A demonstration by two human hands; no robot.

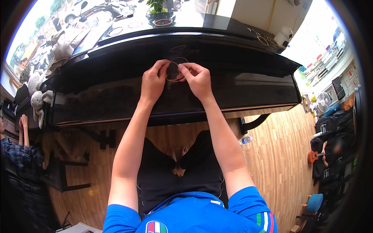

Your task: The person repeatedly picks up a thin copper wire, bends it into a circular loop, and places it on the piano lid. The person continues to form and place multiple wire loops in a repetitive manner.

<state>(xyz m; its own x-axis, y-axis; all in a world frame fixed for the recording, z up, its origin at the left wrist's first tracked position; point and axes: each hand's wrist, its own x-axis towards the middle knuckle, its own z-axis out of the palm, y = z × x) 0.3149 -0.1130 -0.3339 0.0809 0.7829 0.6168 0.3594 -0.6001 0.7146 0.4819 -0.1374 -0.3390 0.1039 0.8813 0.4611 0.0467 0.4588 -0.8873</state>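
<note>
A thin ring of coiled, copper-coloured wire (177, 80) is held up in front of the black piano (116, 95), whose keyboard lid is down. My left hand (154, 80) pinches the coil's left side between thumb and fingertips. On its right side my right hand (199, 81) grips it, thumb on the near side and fingers curled behind. Both forearms reach forward over my lap. A similar coil (163, 22) lies on the piano's top, with another dark ring (115, 31) to its left.
A potted plant (157, 6), a beige cloth (68, 46) and tangled wire (264, 38) lie along the piano top. Grey plush toys (38, 100) sit at its left end. Another person's hands (23, 123) are far left. A bottle (246, 140) stands on the floor; a ukulele (312, 157) is far right.
</note>
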